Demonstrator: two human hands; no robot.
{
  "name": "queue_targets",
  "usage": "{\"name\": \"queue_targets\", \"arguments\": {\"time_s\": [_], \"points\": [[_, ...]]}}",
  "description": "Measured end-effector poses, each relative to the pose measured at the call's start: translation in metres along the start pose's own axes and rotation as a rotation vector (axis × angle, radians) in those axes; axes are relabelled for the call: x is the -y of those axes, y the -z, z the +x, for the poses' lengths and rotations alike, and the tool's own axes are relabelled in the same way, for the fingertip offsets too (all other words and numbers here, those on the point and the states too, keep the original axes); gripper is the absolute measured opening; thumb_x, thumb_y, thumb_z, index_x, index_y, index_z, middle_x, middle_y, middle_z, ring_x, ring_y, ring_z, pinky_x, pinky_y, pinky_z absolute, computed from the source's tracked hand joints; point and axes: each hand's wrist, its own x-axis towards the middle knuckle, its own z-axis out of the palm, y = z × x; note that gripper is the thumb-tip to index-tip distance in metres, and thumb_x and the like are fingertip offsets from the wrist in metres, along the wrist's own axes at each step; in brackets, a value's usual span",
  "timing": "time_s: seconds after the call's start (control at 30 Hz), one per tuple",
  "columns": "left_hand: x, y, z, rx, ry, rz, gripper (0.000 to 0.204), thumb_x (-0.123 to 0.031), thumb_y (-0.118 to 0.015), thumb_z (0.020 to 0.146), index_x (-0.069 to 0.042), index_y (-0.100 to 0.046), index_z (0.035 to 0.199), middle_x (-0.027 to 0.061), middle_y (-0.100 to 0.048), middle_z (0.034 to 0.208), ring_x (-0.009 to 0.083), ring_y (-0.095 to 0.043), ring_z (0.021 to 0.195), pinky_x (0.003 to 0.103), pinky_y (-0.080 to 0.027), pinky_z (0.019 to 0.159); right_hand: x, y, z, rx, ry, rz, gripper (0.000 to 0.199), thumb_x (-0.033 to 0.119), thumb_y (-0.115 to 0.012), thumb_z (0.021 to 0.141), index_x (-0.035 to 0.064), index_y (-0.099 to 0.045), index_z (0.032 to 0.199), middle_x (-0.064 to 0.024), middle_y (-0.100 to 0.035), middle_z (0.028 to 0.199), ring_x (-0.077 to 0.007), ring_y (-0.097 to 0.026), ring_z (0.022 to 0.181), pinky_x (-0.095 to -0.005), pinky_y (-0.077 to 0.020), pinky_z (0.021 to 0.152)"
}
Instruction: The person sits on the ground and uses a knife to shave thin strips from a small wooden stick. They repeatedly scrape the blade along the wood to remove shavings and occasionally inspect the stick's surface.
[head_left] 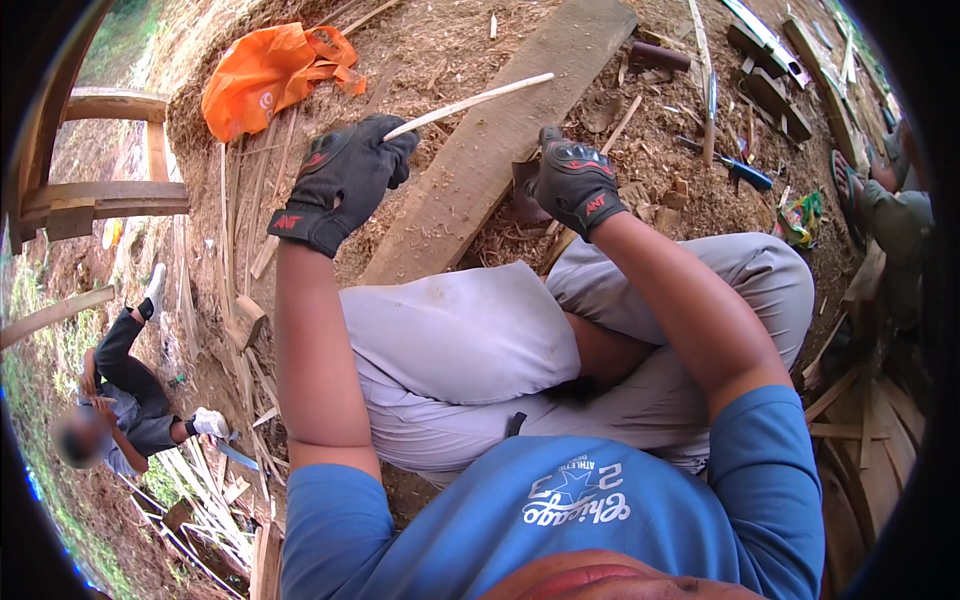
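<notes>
My left hand (345, 180), in a black glove, is closed around a thin pale wooden stick (470, 102) that points up and to the right. My right hand (573, 182), also in a black glove, is closed on a tool handle; the part below the fist is hidden behind my knee. Both hands are raised above my folded legs in grey trousers (470, 340). A wide wooden plank (500, 140) lies on the ground just beyond and between the hands.
An orange plastic bag (265, 75) lies at the upper left. Sawdust, wood chips and offcuts cover the ground. Tools (745, 175) lie at the upper right. Another person (120, 400) sits at the lower left, and someone's sandalled foot (848, 180) shows at the right.
</notes>
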Motion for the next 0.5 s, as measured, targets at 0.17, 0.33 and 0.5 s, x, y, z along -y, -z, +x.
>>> {"name": "queue_targets", "arguments": {"time_s": [0.17,0.33,0.5], "points": [[0.004,-0.002,0.004,-0.028,-0.023,0.004,0.037,-0.039,-0.059,0.105,-0.008,-0.073,0.12,0.0096,-0.076,0.082,0.0242,-0.072,0.077,0.04,-0.055,0.078,-0.005,-0.013,-0.004,-0.118,0.024,0.053,0.04,0.022,-0.071,0.085,0.0007,-0.06,0.117,-0.027,-0.074,0.095,-0.0444,-0.074,0.09,-0.052,-0.0581,0.076],[-0.002,0.002,0.002,-0.01,-0.043,0.059,0.029,-0.021,-0.054,0.107,-0.002,-0.07,0.122,0.0075,-0.073,0.082,0.0161,-0.07,0.077,0.035,-0.056,0.079,-0.001,-0.007,0.0,-0.02,-0.046,0.079,0.034,0.018,-0.065,0.086,-0.0015,-0.06,0.113,-0.028,-0.073,0.101,-0.0456,-0.073,0.094,-0.0515,-0.0584,0.083],[0.007,0.005,0.003,-0.028,-0.063,-0.017,0.027,-0.018,-0.056,0.104,-0.001,-0.072,0.119,0.0072,-0.071,0.083,0.0153,-0.068,0.077,0.034,-0.055,0.079,-0.01,-0.006,0.013,-0.068,0.037,0.079,0.026,0.023,-0.068,0.083,0.0021,-0.069,0.098,-0.0242,-0.074,0.087,-0.0444,-0.074,0.084,-0.0493,-0.0592,0.076]]}}
